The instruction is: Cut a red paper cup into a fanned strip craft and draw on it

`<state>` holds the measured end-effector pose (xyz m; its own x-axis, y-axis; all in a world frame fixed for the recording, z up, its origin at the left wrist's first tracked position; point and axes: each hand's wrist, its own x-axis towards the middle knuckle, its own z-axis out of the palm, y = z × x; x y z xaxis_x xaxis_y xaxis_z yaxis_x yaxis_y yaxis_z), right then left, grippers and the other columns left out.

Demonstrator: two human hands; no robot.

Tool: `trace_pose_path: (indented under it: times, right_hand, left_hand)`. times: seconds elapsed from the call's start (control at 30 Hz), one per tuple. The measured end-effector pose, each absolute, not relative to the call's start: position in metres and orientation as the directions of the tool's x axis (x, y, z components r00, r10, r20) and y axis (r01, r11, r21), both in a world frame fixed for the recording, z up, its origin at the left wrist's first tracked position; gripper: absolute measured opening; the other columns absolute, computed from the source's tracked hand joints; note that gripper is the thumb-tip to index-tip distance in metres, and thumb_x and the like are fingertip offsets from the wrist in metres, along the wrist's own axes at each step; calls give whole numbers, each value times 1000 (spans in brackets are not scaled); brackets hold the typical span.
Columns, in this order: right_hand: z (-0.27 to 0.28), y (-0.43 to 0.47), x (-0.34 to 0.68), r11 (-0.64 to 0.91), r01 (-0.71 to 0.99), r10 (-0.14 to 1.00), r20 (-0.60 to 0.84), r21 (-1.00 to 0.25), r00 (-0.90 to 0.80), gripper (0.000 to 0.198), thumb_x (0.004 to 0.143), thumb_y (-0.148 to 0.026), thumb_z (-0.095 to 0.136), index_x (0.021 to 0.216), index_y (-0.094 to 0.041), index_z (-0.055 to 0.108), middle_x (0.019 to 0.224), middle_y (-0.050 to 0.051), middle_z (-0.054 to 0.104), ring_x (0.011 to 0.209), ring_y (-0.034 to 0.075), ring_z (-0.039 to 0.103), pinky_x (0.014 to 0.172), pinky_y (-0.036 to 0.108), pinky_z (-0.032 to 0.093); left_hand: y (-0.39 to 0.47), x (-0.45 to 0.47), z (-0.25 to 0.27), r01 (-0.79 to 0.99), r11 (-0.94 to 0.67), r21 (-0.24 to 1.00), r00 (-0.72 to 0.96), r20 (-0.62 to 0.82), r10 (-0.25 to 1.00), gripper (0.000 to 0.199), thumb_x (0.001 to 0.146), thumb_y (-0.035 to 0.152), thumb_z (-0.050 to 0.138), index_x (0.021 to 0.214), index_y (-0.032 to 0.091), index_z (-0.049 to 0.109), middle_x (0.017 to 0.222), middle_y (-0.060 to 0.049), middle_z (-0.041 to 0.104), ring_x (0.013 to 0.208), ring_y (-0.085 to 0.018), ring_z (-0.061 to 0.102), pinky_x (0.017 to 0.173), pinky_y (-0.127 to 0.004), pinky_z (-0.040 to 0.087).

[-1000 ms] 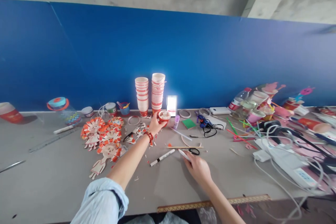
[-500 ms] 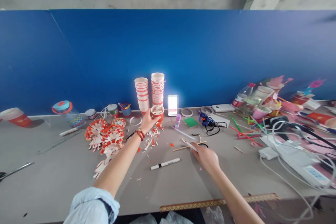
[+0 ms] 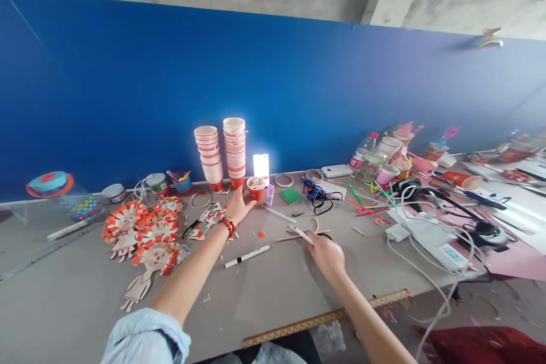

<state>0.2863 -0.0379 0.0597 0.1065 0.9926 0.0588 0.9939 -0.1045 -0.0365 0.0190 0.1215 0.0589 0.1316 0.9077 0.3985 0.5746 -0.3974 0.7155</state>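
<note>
My left hand (image 3: 239, 206) is open, thumb and fingers apart, just left of a small red cup (image 3: 256, 195) with pale scraps in it. Behind the hand rise two stacks of red-and-white paper cups, the left stack (image 3: 209, 156) and the right stack (image 3: 234, 148). My right hand (image 3: 327, 255) is closed low over the table on a slim white piece with a reddish edge (image 3: 302, 234); its exact kind is unclear. Beneath that hand lie a thin wooden stick (image 3: 285, 238) and a partly hidden black loop. A white marker (image 3: 247, 256) rests between my forearms.
Left are red-and-white paper cutouts (image 3: 156, 256) and a clear jar with a blue lid (image 3: 51, 182). A lit phone (image 3: 261, 168), purple glue stick (image 3: 270, 195) and green square (image 3: 290, 196) stand or lie behind. Headphones (image 3: 486, 233), white cables and a power strip (image 3: 452, 256) crowd the right.
My left hand has let go of the red cup, which now stands to its right, in front of the phone. The view has turned right. My right hand keeps its hold.
</note>
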Motion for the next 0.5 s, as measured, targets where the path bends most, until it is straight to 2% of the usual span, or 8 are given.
trace_pose_path:
  times: [0.1,0.2,0.23,0.27,0.33,0.43,0.5]
  right_hand:
    - [61,-30,283,-98,995,993,67,-32,100,17,97,-33,50,105,-28,64,77,2,72,66,19,68,51,21,30]
    - [64,-22,281,-108,994,990,83,-21,110,17,97,-34,49,100,-26,64,75,3,72,65,19,68,50,22,27]
    - [65,-19,280,-114,993,989,90,-16,115,18,97,-34,48,99,-25,64,74,3,71,65,20,68,49,23,26]
    - [67,-17,280,-120,993,988,97,-11,121,19,97,-35,48,98,-24,64,72,3,71,64,20,67,49,23,25]
    - [72,-14,282,-132,991,985,114,-2,132,21,98,-36,47,97,-24,64,71,3,70,63,19,67,49,23,23]
    - [82,-15,293,-166,986,976,145,12,163,23,99,-35,44,99,-23,63,71,4,70,63,18,66,48,24,20]
    - [91,-19,303,-204,979,967,164,26,197,22,99,-35,46,100,-22,64,70,5,70,62,19,65,48,25,19]
  left_hand:
    - [74,0,61,628,-465,625,265,390,882,30,83,41,63,105,20,58,109,-8,61,108,-27,57,96,-45,43]
    - [22,-15,61,644,-545,536,423,345,838,30,72,45,74,84,22,61,95,-3,60,98,-26,58,92,-43,46]
    - [8,-17,61,667,-561,490,454,330,828,26,73,41,74,84,21,61,95,-4,59,97,-26,57,90,-43,46]
    - [-3,-18,61,718,-578,387,490,309,815,17,80,36,67,83,21,59,93,-4,59,95,-25,57,87,-42,46]
    - [-16,-20,63,750,-585,309,511,291,809,6,85,25,60,83,20,58,93,-5,58,95,-25,56,86,-42,46]
    - [-19,-27,69,765,-576,288,506,284,814,3,88,21,56,85,21,56,91,-4,60,93,-25,57,86,-41,44]
    - [-18,-37,74,788,-541,296,469,282,837,7,93,24,49,89,20,53,89,-4,61,87,-23,59,81,-38,46]
